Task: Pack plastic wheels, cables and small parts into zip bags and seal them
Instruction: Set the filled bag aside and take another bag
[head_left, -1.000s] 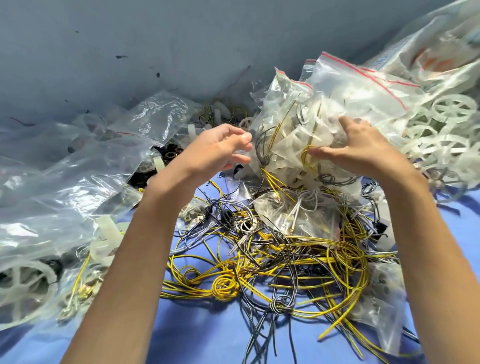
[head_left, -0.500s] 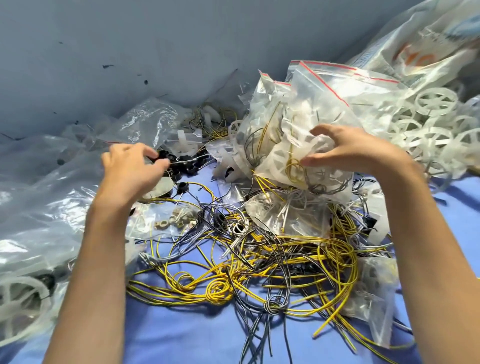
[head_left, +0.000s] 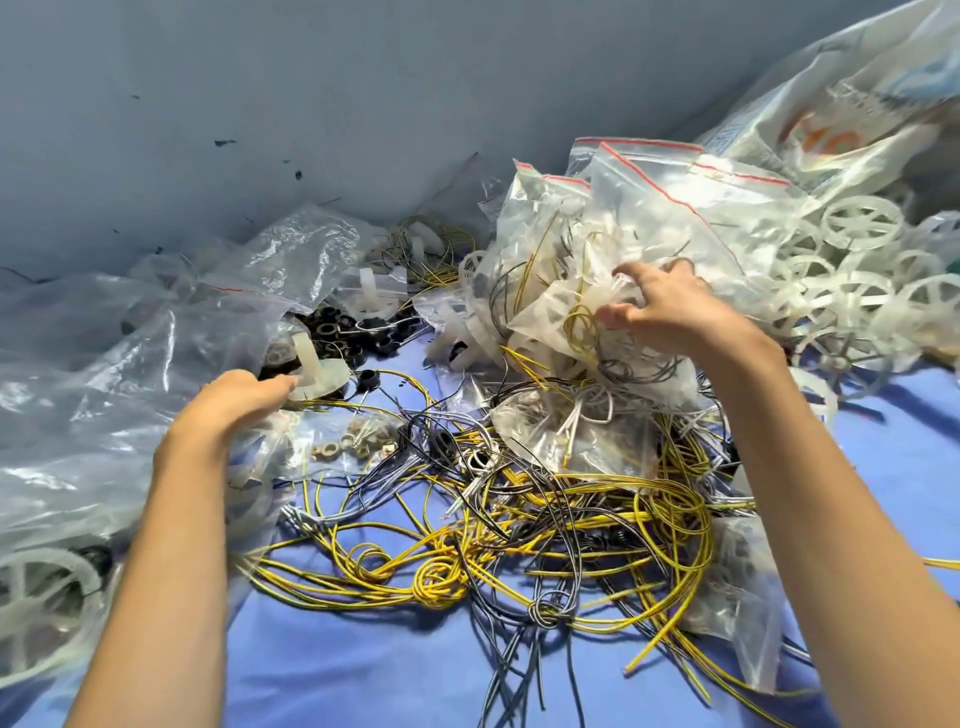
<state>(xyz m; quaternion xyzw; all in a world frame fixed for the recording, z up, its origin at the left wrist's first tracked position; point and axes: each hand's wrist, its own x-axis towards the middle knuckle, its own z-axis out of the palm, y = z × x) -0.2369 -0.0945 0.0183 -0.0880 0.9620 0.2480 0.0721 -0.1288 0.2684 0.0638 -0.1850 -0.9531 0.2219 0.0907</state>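
Nearest, at 6 o'clock, the yellow and grey cables (head_left: 467, 551) lie tangled and loose on the blue cloth (head_left: 363, 675), none of them bagged.

Further out, at 9 o'clock, is the left hand (head_left: 234, 400). A second ago it was up at the centre beside the bag; it then swung out over the black rings (head_left: 358, 332) and has now dropped nearer, its fingertips at the rim of a white flanged part (head_left: 322, 371). The thumb is hidden, so I cannot tell whether the hand pinches the part or only touches it. The part sits on its flange with its stem pointing toward 12 o'clock.

At 1 o'clock the right hand (head_left: 675, 317) has stayed on the zip bag (head_left: 665, 218), fingers and thumb curled into the plastic and gripping it. The bag rests on the far edge of the cable heap, already stuffed with wire and white pieces. Its long axis runs roughly from 6 to 12 o'clock, with the red-striped mouth pointing up and away toward 12.

My reading is that the left hand has gone to fetch another piece while the right keeps the bag ready, so filling goes on and sealing is not yet due.

Beyond, at 2 o'clock, plastic wheels (head_left: 862, 223) are heaped against the wall (head_left: 363, 104).
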